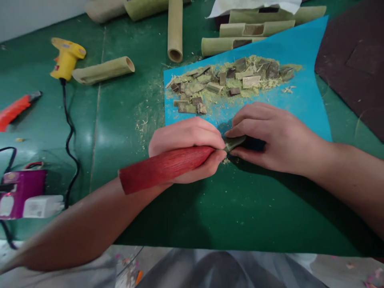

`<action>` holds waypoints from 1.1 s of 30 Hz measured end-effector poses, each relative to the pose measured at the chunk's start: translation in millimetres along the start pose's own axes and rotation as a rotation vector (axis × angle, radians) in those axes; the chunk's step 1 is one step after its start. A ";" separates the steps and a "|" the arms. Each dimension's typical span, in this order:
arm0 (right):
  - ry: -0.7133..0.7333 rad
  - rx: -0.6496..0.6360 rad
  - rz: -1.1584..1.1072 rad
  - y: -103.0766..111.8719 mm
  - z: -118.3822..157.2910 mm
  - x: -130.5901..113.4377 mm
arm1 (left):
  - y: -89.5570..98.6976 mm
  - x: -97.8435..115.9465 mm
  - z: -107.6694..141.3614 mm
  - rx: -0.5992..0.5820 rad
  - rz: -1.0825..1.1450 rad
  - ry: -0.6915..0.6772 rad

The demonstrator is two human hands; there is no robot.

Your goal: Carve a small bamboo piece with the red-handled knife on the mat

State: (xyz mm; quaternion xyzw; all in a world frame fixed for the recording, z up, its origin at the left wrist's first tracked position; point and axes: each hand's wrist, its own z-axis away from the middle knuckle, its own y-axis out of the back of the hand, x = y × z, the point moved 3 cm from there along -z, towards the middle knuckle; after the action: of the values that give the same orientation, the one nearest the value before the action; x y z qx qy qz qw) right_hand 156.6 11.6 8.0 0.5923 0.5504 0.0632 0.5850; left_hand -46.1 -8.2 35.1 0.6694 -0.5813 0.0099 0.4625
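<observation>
My left hand [192, 148] is closed round a tool with a red, wood-grained handle [162, 168], its wide butt end pointing back along my forearm. The working end is hidden by my fingers. My right hand [267, 132] pinches a small dark green bamboo piece [235, 143] between thumb and fingers. Both hands meet at this piece, near the front edge of a blue sheet [312, 80]. A few pale shavings lie just below my left fingertips. Behind my hands, bamboo chips [214, 88] and greenish sawdust are heaped on the sheet.
Bamboo tubes with cut openings [258, 30] lie at the back, with an upright-pointing tube [175, 32] beside them. A yellow glue gun [67, 58], a short bamboo tube [105, 71], an orange cutter [18, 110] and a purple power adapter [27, 192] are on the left. A brown board [354, 60] is right.
</observation>
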 end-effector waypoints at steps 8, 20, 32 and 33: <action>-0.012 -0.019 0.025 0.1 -0.8 -0.3 | 0.4 0.1 0.9 -0.010 -0.033 0.001; -0.008 -0.011 0.012 0.9 -0.6 -0.4 | 0.8 -1.7 2.5 0.023 -0.004 0.024; 0.016 0.002 0.010 -1.1 0.6 0.5 | -0.1 -0.4 3.1 -0.012 0.026 0.072; 0.028 0.008 0.014 -1.0 0.6 0.3 | -0.4 -0.4 2.7 -0.011 0.031 0.089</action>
State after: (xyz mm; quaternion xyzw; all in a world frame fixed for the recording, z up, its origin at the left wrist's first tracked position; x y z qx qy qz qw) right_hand 156.6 11.2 6.9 0.5976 0.5544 0.0733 0.5745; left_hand -47.2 -9.6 33.0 0.6565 -0.5707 0.0434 0.4914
